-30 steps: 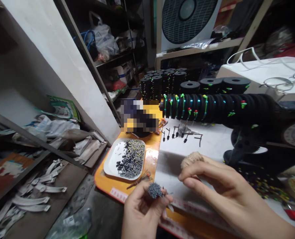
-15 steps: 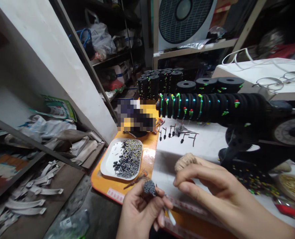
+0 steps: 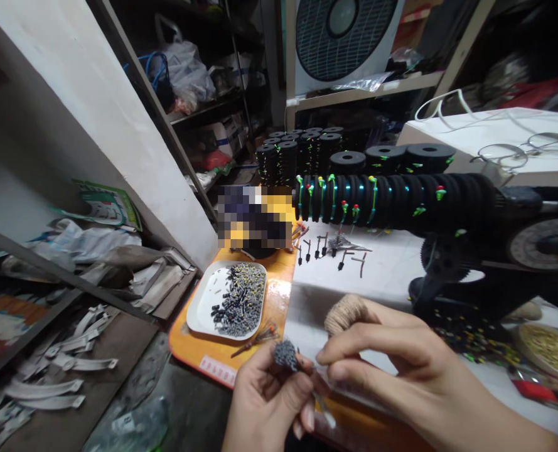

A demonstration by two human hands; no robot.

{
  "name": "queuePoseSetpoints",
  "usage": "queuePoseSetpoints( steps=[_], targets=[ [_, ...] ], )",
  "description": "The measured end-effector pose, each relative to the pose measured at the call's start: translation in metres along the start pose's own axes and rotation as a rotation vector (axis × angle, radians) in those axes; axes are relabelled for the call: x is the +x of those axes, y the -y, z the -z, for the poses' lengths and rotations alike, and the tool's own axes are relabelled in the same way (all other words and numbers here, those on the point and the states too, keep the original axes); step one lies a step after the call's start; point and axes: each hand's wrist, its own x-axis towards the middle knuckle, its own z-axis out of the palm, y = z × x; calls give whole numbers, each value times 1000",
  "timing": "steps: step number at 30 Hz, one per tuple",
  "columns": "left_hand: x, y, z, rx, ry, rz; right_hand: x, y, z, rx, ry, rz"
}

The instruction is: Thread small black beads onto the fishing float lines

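Note:
My left hand (image 3: 273, 395) is closed around a bundle of small dark-grey pieces (image 3: 285, 356), their ends packed together above the fingers. A thin stick with a white tip (image 3: 326, 415) juts out below the same fingers. Just to the right, my right hand (image 3: 401, 370) is bent with thumb and index fingertip close together, beside the bundle. Whatever lies between those fingertips is too small to make out. A ribbed beige finger cover (image 3: 347, 314) wraps one of the right hand's fingers.
A white tray (image 3: 196, 314) of grey, black and yellow pieces sits on the orange tabletop (image 3: 276, 301). Short brown-and-black pieces (image 3: 324, 246) lie on white paper. Behind stands a spindle of black foam rings (image 3: 396, 198) with green and red floats. A bowl of gold bits (image 3: 554, 348) is at right.
My right hand has come slightly left, its fingertips nearer the bundle. The left hand keeps its hold. The whole view has shifted a little.

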Motion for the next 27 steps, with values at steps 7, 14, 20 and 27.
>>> queuePoseSetpoints(
  steps=[7,14,20,27],
  targets=[
    [-1,0,-7,53,-19,66,-5,-4,-1,-58,12,175],
    [-3,7,-18,-43,-100,-116,-5,6,-5,-214,4,199],
    [8,16,-24,165,-277,-830,-6,11,-4,-331,91,164],
    [15,1,-29,225,-469,-1323,-3,22,-5,-314,50,191]
  ],
)
